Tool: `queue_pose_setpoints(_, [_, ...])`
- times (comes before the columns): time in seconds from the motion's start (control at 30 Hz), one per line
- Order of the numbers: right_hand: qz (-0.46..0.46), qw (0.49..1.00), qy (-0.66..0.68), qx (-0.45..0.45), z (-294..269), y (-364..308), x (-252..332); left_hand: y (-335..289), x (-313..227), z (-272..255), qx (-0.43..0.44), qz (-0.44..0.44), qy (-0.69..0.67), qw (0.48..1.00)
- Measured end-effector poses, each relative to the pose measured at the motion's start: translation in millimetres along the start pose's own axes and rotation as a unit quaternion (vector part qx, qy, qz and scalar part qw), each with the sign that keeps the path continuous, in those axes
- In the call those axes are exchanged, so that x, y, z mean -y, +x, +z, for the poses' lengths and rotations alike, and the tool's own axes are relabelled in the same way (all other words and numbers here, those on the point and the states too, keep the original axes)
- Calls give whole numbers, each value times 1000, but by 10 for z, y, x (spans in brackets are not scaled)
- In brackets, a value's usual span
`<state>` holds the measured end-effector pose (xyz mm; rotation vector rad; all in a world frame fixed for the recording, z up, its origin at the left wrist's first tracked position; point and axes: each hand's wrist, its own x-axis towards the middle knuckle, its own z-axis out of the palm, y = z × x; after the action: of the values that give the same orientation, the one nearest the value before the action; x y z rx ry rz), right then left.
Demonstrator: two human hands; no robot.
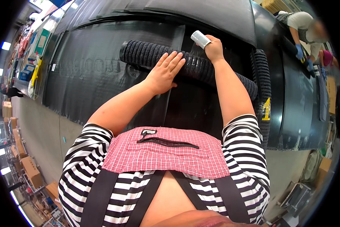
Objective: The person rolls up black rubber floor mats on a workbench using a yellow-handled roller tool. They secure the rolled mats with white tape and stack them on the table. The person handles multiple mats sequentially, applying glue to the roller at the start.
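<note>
A dark ribbed mat, rolled into a long tube [151,53], lies slantwise across the black work surface. My left hand [164,73] rests on the roll with its fingers stretched out flat, pressing on its near side. My right hand [214,49] is closed around a small roll of clear stretch film [200,39], just beyond the mat roll. Shiny film [194,65] wraps the middle of the roll, between my two hands. The right end of the roll runs behind my right forearm and shows again beyond it.
A second rolled ribbed mat [261,72] with a yellow mark lies on the right. Black sheets [90,68] cover the table, with more stacked at the far side. At the far right a co-worker with blue gloves [299,52] bends over a table. Goods and a yellow tool [35,72] fill the left edge.
</note>
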<state>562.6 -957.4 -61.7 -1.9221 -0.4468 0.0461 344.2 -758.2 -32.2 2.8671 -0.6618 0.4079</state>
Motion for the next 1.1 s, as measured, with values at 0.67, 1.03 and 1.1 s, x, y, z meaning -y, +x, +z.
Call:
queue_pose_setpoints(0.67, [-320, 929, -171, -75, 225, -725, 128, 1919, 1058, -35, 387, -68, -110, 913])
queue_pose_setpoints(1.03, [-126, 991, 44, -25, 72, -154, 77, 1558, 1218, 265, 97, 22, -73, 992])
queue_pose_setpoints(1.1, [-78, 993, 87, -3, 61, -19, 25, 1340, 1011, 262, 26, 50, 83, 995])
